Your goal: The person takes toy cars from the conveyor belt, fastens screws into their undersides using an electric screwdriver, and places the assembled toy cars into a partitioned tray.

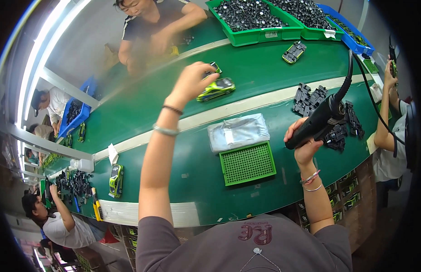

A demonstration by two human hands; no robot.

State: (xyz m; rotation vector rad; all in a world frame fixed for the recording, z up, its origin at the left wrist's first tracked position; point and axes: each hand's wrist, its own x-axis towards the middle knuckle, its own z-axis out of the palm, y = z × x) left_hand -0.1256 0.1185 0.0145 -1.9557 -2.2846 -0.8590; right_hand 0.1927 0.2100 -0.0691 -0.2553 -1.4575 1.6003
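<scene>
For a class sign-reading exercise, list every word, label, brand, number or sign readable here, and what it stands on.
Dark shirt: reddish lettering, not copied out.
Left green bin: white label, marks not copied out.
Right green bin: small white tag, too small to read.
Black tool: pale marks, too small to read.

The left hand (195, 82) partly covers a small toy car (217, 68) beyond it, and whether hand and car touch cannot be told; the black power tool (315, 121) hides part of the black chassis pieces (336, 137); a co-worker's hands (160, 44) are blurred, and the upper edge cuts off two green bins (246, 39)
</scene>
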